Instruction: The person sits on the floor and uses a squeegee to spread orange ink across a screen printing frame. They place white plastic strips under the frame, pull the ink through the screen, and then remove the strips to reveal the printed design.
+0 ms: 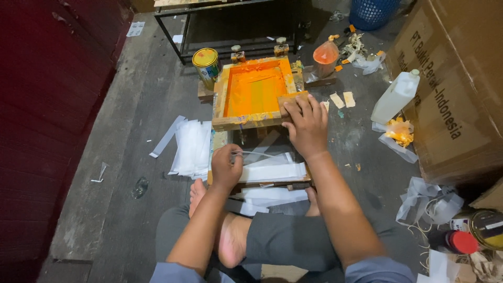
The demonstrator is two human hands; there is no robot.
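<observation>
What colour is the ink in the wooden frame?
Orange, across the wooden frame; head view.

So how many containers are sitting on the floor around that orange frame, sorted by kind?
Round tins: 2, gold-lidded tin, tin at right edge
White plastic jug: 1
Blue basket: 1
Cardboard box: 1
Total: 5

The wooden screen frame (255,121) looked rough and paint-smeared, its orange ink (255,89) wet and glossy, beside matt white paper strips (193,147).
</observation>
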